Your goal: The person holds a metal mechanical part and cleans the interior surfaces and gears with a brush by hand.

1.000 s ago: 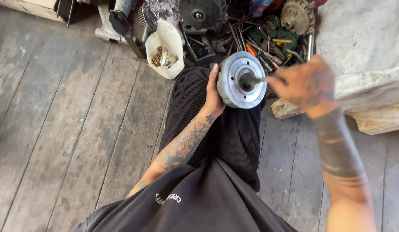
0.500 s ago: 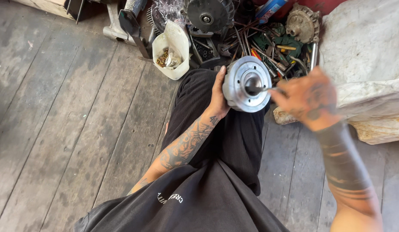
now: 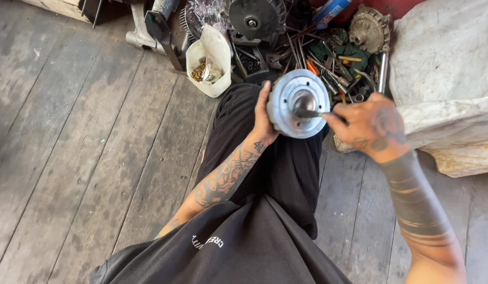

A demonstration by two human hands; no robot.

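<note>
Far ahead I see a cut white jug (image 3: 208, 58) with small brass-coloured bits inside, standing on the grey plank floor (image 3: 70, 158). Just right of it lies a heap of tools (image 3: 328, 63), with a dark finned wheel (image 3: 254, 18) at its far edge and a rusty gear housing (image 3: 370, 29) further right. On the far right I make out a big pale sack (image 3: 449, 79), close beside the heap.
</note>
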